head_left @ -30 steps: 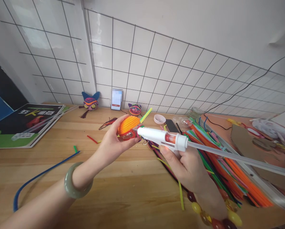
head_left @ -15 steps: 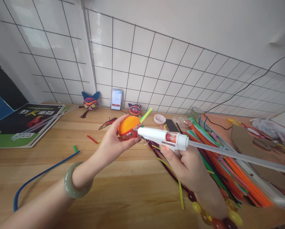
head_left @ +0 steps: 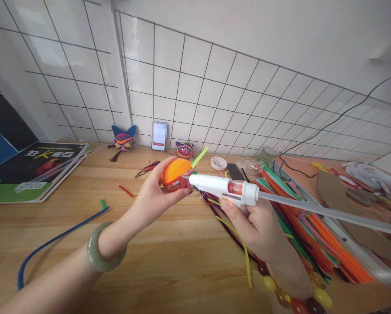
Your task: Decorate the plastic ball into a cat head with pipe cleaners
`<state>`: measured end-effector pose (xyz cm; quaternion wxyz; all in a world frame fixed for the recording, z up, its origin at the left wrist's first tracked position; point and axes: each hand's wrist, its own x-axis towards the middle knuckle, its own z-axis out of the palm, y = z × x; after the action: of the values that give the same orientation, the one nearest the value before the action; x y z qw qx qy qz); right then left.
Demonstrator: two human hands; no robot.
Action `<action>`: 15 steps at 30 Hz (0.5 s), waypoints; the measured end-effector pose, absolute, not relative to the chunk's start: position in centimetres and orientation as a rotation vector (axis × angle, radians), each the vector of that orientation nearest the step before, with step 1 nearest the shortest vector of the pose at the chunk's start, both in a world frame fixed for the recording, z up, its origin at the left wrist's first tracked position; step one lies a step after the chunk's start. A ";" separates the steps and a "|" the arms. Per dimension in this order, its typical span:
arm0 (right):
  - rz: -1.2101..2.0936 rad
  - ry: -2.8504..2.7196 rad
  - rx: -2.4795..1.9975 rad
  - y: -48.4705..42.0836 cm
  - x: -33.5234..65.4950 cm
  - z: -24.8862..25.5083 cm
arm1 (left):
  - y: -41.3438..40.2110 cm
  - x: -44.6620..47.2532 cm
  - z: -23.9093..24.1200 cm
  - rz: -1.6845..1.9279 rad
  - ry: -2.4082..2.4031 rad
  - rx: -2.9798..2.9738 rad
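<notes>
Between the thumb and fingers of my left hand (head_left: 156, 187) is a rounded orange craft piece (head_left: 176, 171), ridged on top, with red and clear parts beneath. A yellow-green pipe cleaner strip (head_left: 200, 157) sticks up at its right end. My right hand (head_left: 254, 222) is wrapped round a white hot glue gun (head_left: 211, 185), its nozzle pointing left at the piece's lower right side. Whether the tip touches is hard to make out. A long clear glue stick (head_left: 326, 213) runs out of the gun's back end to the right.
Bundled pipe cleaners (head_left: 316, 240) lie at the right beside cardboard (head_left: 339, 205). Along the wall stand a blue-eared craft head (head_left: 123, 138), a phone (head_left: 159, 136) and a pink bowl (head_left: 218, 163). A book (head_left: 61, 150) and a blue pipe cleaner (head_left: 51, 237) are on the left.
Almost nothing differs. Both hands keep their hold, and the glue gun stays at the orange piece; the whole view has shifted very slightly.
</notes>
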<state>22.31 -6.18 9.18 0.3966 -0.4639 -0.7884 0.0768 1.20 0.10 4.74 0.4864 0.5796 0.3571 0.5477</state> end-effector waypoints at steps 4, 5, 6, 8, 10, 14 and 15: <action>0.176 -1.996 -1.189 -6.1 22.4 9.2 | 0.0 1.2 4.9 1.338 0.869 1.377; 0.189 -2.005 -1.182 -6.1 22.4 9.1 | 0.0 1.2 4.9 1.342 0.870 1.384; 0.204 -2.013 -1.174 -6.1 22.4 9.1 | 0.0 1.2 4.9 1.346 0.872 1.395; 0.216 -2.010 -1.167 -6.1 22.4 9.0 | 0.1 1.2 4.8 1.346 0.873 1.415; 0.206 -1.995 -1.181 -6.1 22.4 9.0 | 0.1 1.2 4.7 1.334 0.871 1.420; 0.212 -1.996 -1.183 -6.1 22.4 9.0 | 0.1 1.1 4.6 1.332 0.870 1.414; 0.211 -1.997 -1.181 -6.2 22.4 9.0 | 0.1 1.1 4.6 1.335 0.866 1.406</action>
<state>22.40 -6.15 9.02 0.3949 -0.4657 -0.7876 0.0833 1.14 0.10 4.60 0.4875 0.5781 0.3560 0.5490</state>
